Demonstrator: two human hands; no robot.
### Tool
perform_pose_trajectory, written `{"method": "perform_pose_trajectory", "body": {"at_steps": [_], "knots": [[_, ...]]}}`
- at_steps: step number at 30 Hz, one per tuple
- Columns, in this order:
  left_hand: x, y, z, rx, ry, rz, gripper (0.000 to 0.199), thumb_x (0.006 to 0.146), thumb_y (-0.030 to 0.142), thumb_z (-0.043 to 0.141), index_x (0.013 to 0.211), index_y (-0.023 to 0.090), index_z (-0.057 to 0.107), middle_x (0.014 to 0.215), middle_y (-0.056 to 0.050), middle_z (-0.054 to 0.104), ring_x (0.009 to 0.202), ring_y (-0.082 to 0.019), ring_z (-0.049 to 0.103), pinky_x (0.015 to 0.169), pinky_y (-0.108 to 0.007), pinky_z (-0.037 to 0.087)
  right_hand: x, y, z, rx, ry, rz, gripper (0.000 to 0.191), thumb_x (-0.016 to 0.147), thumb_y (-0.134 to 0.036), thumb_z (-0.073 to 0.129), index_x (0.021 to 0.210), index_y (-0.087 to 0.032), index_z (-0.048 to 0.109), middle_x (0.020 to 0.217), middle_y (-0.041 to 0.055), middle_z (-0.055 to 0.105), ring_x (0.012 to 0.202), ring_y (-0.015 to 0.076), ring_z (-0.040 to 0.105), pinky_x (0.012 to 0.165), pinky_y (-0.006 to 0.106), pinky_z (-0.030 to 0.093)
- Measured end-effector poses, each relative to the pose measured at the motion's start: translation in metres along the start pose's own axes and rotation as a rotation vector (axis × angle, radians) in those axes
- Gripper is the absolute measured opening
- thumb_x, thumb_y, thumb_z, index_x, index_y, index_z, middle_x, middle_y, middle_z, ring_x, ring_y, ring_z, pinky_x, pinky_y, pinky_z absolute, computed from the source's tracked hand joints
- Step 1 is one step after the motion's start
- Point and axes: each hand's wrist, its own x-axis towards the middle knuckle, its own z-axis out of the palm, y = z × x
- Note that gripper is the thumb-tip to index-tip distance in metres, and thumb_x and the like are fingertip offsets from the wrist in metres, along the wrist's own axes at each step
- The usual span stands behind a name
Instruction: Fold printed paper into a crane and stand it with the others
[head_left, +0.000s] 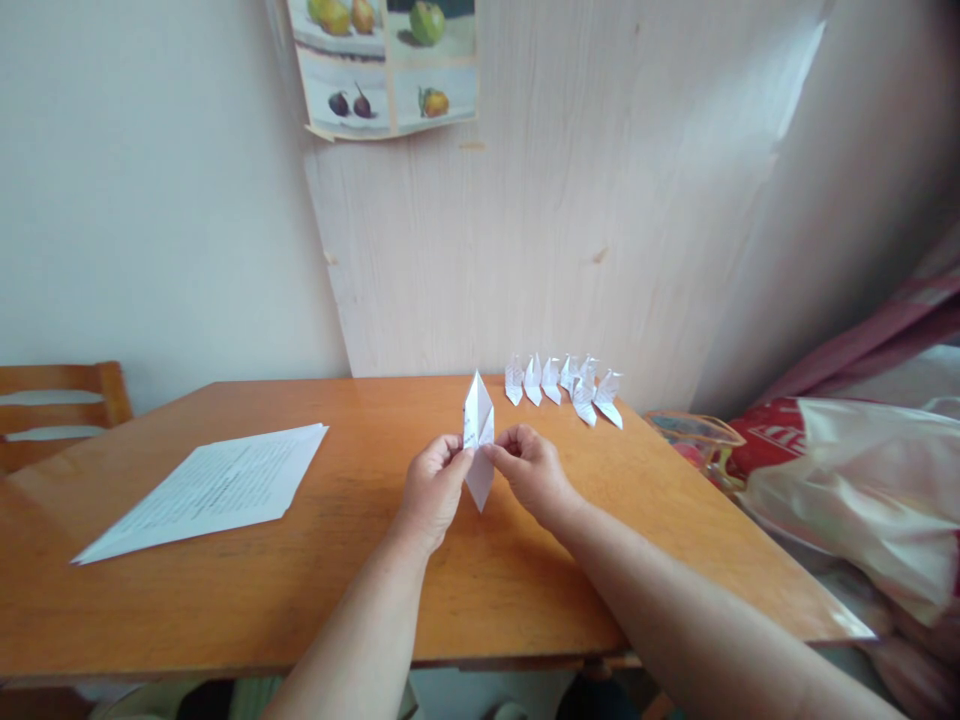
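A folded white paper piece (478, 410), long and diamond-shaped with pointed top and bottom ends, is held upright above the wooden table. My left hand (437, 488) pinches its left edge near the middle, thumb in front. On the opposite edge, my right hand (532, 472) pinches it between thumb and fingers at about the same height. A crease runs down the upper half, and a little print shows on its left side.
Several folded paper figures (551, 380) stand at the back right of the table (360, 600). Printed sheets (217, 485) lie at the left. A chair (112, 393) is beyond the left edge; bags (855, 480) are piled on the right. Fruit pictures (390, 65) hang on the wall.
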Motion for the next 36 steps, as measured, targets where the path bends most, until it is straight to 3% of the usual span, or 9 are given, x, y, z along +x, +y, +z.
{"method": "perform_pose_trajectory", "body": {"at_steps": [13,22,29,36], "knots": [[0.000,0.002,0.001,0.053,0.021,0.036,0.020,0.082,0.035,0.071,0.091,0.018,0.070,0.085,-0.002,0.073,0.079,-0.017,0.063,0.071,-0.024,0.046,-0.006,-0.006,0.003,-0.049,-0.009,-0.089,0.019,0.079,-0.035,0.065,0.073,-0.022,0.054,0.062,-0.0031,0.057,0.059,0.0139,0.052,0.055,0.026,0.039],[-0.001,0.002,0.001,0.325,0.099,0.220,0.011,0.082,0.030,0.068,0.088,0.021,0.071,0.085,-0.003,0.072,0.079,-0.019,0.065,0.075,-0.028,0.047,-0.007,-0.008,0.002,-0.123,0.008,-0.103,0.015,0.080,-0.034,0.063,0.074,-0.022,0.054,0.064,-0.0022,0.059,0.059,0.0147,0.054,0.056,0.026,0.039],[-0.005,0.004,0.008,0.361,0.203,0.305,0.018,0.078,0.026,0.072,0.093,0.024,0.061,0.080,0.000,0.066,0.071,-0.016,0.063,0.071,-0.026,0.046,-0.008,-0.011,0.001,-0.173,0.034,-0.114,0.014,0.079,-0.030,0.061,0.072,-0.023,0.051,0.060,-0.0037,0.055,0.058,0.0141,0.051,0.055,0.025,0.037],[-0.006,0.002,0.008,0.463,0.179,0.349,0.011,0.083,0.024,0.067,0.091,0.025,0.059,0.086,-0.001,0.066,0.075,-0.017,0.063,0.072,-0.027,0.046,-0.010,-0.012,0.002,-0.148,0.022,-0.129,0.015,0.079,-0.030,0.061,0.071,-0.023,0.050,0.060,-0.0035,0.055,0.057,0.0140,0.050,0.055,0.025,0.037]]}}
